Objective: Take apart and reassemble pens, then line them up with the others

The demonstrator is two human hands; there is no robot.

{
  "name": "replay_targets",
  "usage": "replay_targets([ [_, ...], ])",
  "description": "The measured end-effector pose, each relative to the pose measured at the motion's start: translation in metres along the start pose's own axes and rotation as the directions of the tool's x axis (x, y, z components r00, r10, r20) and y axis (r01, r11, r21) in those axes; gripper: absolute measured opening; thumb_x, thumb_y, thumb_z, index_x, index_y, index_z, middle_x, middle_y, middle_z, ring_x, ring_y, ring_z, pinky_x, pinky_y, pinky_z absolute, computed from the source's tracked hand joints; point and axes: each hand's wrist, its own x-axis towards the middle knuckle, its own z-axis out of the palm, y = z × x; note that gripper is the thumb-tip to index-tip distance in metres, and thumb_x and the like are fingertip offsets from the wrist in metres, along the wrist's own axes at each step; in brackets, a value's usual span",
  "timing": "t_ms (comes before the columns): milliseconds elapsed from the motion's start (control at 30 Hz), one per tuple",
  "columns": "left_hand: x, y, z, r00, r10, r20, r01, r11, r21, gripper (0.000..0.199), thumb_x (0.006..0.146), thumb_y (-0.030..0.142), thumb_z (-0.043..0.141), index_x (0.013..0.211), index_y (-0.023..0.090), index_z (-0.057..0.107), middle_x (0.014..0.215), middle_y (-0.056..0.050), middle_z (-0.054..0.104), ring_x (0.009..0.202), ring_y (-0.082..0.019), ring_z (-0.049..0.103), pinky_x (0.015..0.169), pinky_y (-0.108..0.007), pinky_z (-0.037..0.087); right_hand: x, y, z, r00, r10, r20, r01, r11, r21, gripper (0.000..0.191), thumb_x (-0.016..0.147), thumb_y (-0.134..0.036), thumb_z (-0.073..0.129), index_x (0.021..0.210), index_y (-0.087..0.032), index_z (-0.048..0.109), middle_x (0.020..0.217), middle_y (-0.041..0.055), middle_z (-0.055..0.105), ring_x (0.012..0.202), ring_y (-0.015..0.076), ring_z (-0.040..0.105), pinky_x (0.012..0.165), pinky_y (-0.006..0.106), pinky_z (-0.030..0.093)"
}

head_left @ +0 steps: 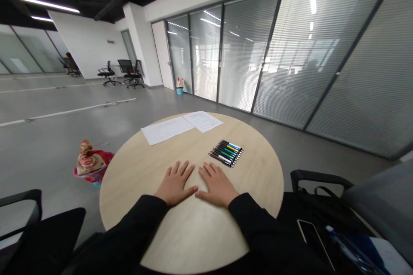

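Observation:
Both palms rest flat on a round, pale wooden table. My left hand lies with its fingers spread, holding nothing. Beside it, my right hand is flat too, fingers stretched forward, its thumb close to the left thumb. Just beyond the right fingertips lies a row of several pens, side by side and slanting, with black, white, green, yellow and blue barrels. Farther off, near the table's back edge, are a blank-looking white sheet and a printed sheet, whose text is too small to read.
Left of the table stands a bin with a red and tan bag. Black chairs flank me, the left chair and the right chair; a phone and a plastic bottle lie on the right one. Glass partitions stand behind.

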Motion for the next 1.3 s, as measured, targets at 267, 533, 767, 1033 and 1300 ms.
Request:
replay_targets([
  [267,-0.0002,0.003,0.0016,1.0,0.014,-0.005,-0.014,1.0,0.006,0.088,0.087,0.077,0.04,0.16,0.03,0.024,0.169,-0.008,0.014,0.153,-0.046,0.007,0.114,-0.073,0.01,0.0045,-0.0029,-0.0034,0.991,0.057,0.121,-0.053,0.998,-0.036,0.096,0.087,-0.076,0.045,0.162,-0.022,0.016,0.168,0.0105,0.004,0.154,0.0355,-0.001,0.12,0.061,0.0],
  [533,-0.0004,0.0048,-0.0013,1.0,0.022,0.005,-0.022,1.0,-0.004,0.087,0.088,0.076,0.041,0.159,0.028,0.028,0.168,-0.011,0.019,0.151,-0.048,0.012,0.112,-0.075,0.012,0.0039,-0.0042,-0.0048,0.989,0.085,0.12,-0.08,0.996,-0.046,0.095,0.087,-0.078,0.042,0.161,-0.023,0.019,0.168,0.0108,0.004,0.154,0.0385,-0.002,0.118,0.064,-0.001],
  [767,0.0002,0.0041,0.0013,1.0,0.025,-0.015,-0.025,1.0,0.0,0.088,0.087,0.076,0.043,0.159,0.029,0.028,0.168,-0.012,0.019,0.151,-0.049,0.011,0.111,-0.075,0.011,0.0048,-0.0044,-0.0042,0.988,0.086,0.125,-0.081,0.996,-0.043,0.097,0.086,-0.078,0.044,0.161,-0.023,0.018,0.168,0.0117,0.005,0.153,0.0393,-0.001,0.118,0.065,0.0],
  [1033,-0.0005,0.0054,-0.0009,1.0,0.017,-0.002,-0.017,1.0,0.01,0.085,0.088,0.075,0.042,0.159,0.028,0.028,0.167,-0.011,0.02,0.152,-0.047,0.013,0.113,-0.073,0.014,0.0051,-0.0051,-0.0036,0.988,0.092,0.125,-0.084,0.994,-0.068,0.095,0.087,-0.076,0.047,0.161,-0.023,0.02,0.168,0.0121,0.006,0.154,0.0387,0.0,0.118,0.063,0.001],
  [1300,0.0007,0.0058,-0.0013,1.0,0.016,0.002,-0.016,1.0,-0.002,0.085,0.088,0.074,0.045,0.159,0.029,0.029,0.168,-0.012,0.019,0.151,-0.048,0.013,0.112,-0.073,0.015,0.0062,-0.0044,-0.0036,0.987,0.083,0.137,-0.076,0.995,-0.057,0.097,0.086,-0.077,0.045,0.162,-0.022,0.018,0.168,0.0125,0.003,0.154,0.0392,-0.001,0.118,0.064,0.0],
])
